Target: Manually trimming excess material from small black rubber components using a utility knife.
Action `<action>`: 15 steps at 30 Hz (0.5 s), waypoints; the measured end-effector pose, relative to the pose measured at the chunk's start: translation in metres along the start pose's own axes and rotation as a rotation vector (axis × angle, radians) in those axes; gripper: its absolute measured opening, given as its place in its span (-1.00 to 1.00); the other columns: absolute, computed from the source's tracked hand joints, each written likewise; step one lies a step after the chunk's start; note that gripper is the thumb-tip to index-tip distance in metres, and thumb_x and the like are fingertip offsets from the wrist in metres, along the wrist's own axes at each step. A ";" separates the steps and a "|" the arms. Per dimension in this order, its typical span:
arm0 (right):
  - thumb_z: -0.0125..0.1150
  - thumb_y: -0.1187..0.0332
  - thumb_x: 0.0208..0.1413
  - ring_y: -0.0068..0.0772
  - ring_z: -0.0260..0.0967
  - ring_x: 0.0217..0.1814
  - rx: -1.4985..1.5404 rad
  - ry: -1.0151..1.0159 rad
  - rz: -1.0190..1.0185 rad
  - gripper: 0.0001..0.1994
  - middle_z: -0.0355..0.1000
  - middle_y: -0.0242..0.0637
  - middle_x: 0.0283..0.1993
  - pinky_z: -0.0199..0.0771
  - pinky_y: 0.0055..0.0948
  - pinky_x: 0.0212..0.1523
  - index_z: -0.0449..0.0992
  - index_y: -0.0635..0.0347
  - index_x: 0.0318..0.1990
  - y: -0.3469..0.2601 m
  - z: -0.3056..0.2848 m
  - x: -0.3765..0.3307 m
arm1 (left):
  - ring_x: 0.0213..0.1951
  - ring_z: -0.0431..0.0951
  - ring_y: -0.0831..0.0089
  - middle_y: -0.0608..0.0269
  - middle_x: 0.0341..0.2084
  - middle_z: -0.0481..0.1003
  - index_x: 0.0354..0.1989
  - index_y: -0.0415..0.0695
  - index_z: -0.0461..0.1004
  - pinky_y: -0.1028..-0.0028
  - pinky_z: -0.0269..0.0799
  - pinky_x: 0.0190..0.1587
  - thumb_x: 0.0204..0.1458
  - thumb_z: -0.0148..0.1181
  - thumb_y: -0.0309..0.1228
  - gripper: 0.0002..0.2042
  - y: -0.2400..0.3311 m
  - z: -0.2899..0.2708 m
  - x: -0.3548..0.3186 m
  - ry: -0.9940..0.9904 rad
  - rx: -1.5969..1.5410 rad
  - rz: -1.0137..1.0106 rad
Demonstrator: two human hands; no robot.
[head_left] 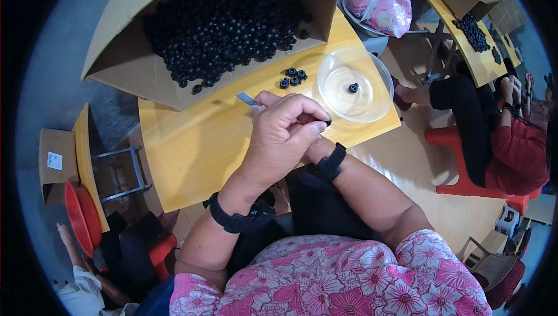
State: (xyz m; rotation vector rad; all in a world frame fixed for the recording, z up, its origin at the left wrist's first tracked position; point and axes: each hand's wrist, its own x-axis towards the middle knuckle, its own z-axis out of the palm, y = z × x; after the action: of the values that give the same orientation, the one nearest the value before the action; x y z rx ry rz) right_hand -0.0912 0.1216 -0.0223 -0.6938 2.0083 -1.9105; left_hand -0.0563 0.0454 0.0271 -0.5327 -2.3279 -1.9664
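My left hand (282,133) is raised over the near part of the yellow table, thumb and fingers pinched on a small black part (328,122). Only an edge of that part shows past the fingertips. Behind and below it, my right hand (315,148) is mostly hidden, wrists crossing. A flat grey metal blade (247,99) juts out to the left from its closed fingers. Several loose black parts (293,77), round with a hole, lie just beyond my hands. To the right, a clear round plastic bowl (381,104) has one black part (353,88) inside.
A cardboard box (125,22) on its side, heaped with black parts (226,25), fills the table's far side. A pink bag (392,5) stands beyond the bowl. One person (517,153) sits right, another (87,287) lower left beside a red basin (81,217).
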 end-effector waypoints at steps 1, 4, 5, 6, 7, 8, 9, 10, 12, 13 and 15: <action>0.08 0.27 0.17 -0.71 0.09 -0.51 -0.020 -0.006 0.006 -0.82 0.19 -0.52 -0.55 0.15 -0.60 -0.53 0.35 0.18 -0.34 -0.005 0.001 0.001 | -0.30 0.47 0.58 0.29 -0.36 0.46 -0.34 -0.24 0.44 0.61 0.40 -0.21 -0.09 0.13 -0.71 -0.86 0.004 0.007 0.004 0.006 -0.005 -0.029; 0.07 0.24 0.19 -0.68 0.00 -0.55 -0.137 -0.017 0.185 -0.80 0.15 -0.52 -0.59 0.10 -0.56 -0.55 0.35 0.19 -0.35 -0.010 0.001 0.002 | -0.26 0.49 0.54 0.23 -0.35 0.47 -0.39 -0.26 0.44 0.58 0.40 -0.19 -0.12 0.13 -0.72 -0.87 0.006 0.019 0.020 -0.054 0.165 0.042; 0.06 0.24 0.20 -0.65 -0.02 -0.56 -0.222 0.022 0.094 -0.79 0.14 -0.50 -0.60 0.10 -0.54 -0.55 0.34 0.19 -0.35 -0.001 0.000 0.003 | -0.24 0.51 0.44 0.17 -0.34 0.47 -0.41 -0.25 0.45 0.54 0.40 -0.20 -0.17 0.15 -0.71 -0.86 0.008 0.026 0.025 -0.042 0.171 0.015; 0.06 0.24 0.20 -0.62 -0.03 -0.57 -0.306 0.059 0.004 -0.78 0.13 -0.49 -0.62 0.10 -0.52 -0.54 0.33 0.20 -0.35 0.007 -0.001 0.002 | -0.24 0.51 0.44 0.17 -0.34 0.47 -0.41 -0.25 0.45 0.54 0.40 -0.20 -0.17 0.15 -0.71 -0.86 0.006 0.032 0.030 -0.040 0.173 0.015; 0.05 0.24 0.20 -0.58 -0.04 -0.55 -0.339 0.077 -0.022 -0.77 0.15 -0.47 -0.59 0.10 -0.48 -0.52 0.32 0.22 -0.37 -0.005 0.000 0.000 | -0.25 0.51 0.39 0.16 -0.33 0.48 -0.41 -0.24 0.46 0.54 0.41 -0.21 -0.18 0.15 -0.71 -0.85 0.003 0.035 0.033 -0.002 0.252 0.124; 0.05 0.24 0.20 -0.58 -0.04 -0.55 -0.330 0.064 -0.027 -0.77 0.15 -0.47 -0.59 0.10 -0.48 -0.52 0.32 0.22 -0.37 -0.004 0.002 0.001 | -0.26 0.50 0.34 0.14 -0.33 0.48 -0.41 -0.24 0.46 0.53 0.41 -0.22 -0.20 0.16 -0.70 -0.85 0.001 0.037 0.034 0.033 0.331 0.233; 0.05 0.24 0.20 -0.57 -0.02 -0.53 -0.333 0.080 -0.063 -0.76 0.16 -0.47 -0.57 0.12 -0.48 -0.50 0.32 0.23 -0.37 0.001 0.004 0.002 | -0.29 0.50 0.27 0.11 -0.33 0.47 -0.42 -0.21 0.47 0.53 0.40 -0.22 -0.23 0.17 -0.70 -0.83 0.000 0.038 0.029 0.077 0.363 0.264; 0.05 0.24 0.20 -0.55 -0.01 -0.52 -0.345 0.111 -0.083 -0.76 0.17 -0.46 -0.55 0.14 -0.48 -0.48 0.31 0.25 -0.37 0.010 0.002 0.000 | -0.29 0.50 0.27 0.11 -0.33 0.47 -0.42 -0.21 0.47 0.53 0.40 -0.22 -0.23 0.17 -0.70 -0.83 0.001 0.039 0.028 0.074 0.355 0.257; 0.03 0.25 0.21 -0.57 0.02 -0.50 0.146 0.138 -0.154 -0.76 0.19 -0.46 -0.52 0.17 -0.48 -0.46 0.31 0.26 -0.37 0.030 0.014 0.002 | -0.31 0.50 0.34 0.12 -0.34 0.46 -0.43 -0.19 0.47 0.52 0.41 -0.21 -0.23 0.16 -0.71 -0.83 0.006 0.030 0.025 0.183 0.422 0.327; 0.01 0.26 0.22 -0.58 0.05 -0.49 0.637 0.158 -0.236 -0.76 0.20 -0.46 -0.50 0.19 -0.47 -0.44 0.31 0.27 -0.37 0.036 0.019 0.003 | -0.33 0.48 0.40 0.15 -0.35 0.46 -0.40 -0.18 0.46 0.53 0.41 -0.24 -0.19 0.15 -0.71 -0.82 0.010 0.022 0.021 0.297 0.417 0.361; 0.02 0.24 0.21 -0.44 0.16 -0.51 0.322 0.151 -0.201 -0.76 0.27 -0.37 -0.52 0.24 -0.41 -0.42 0.33 0.24 -0.37 0.034 0.013 0.006 | -0.36 0.44 0.53 0.22 -0.37 0.44 -0.32 -0.16 0.43 0.56 0.38 -0.28 -0.08 0.10 -0.70 -0.83 0.006 0.000 0.006 0.519 0.295 0.343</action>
State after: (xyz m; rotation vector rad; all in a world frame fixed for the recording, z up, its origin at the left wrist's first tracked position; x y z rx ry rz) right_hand -0.0943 0.1079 -0.0561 -0.7038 1.7024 -2.3979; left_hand -0.0606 0.0473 0.0348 -0.3207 -1.9851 -1.3736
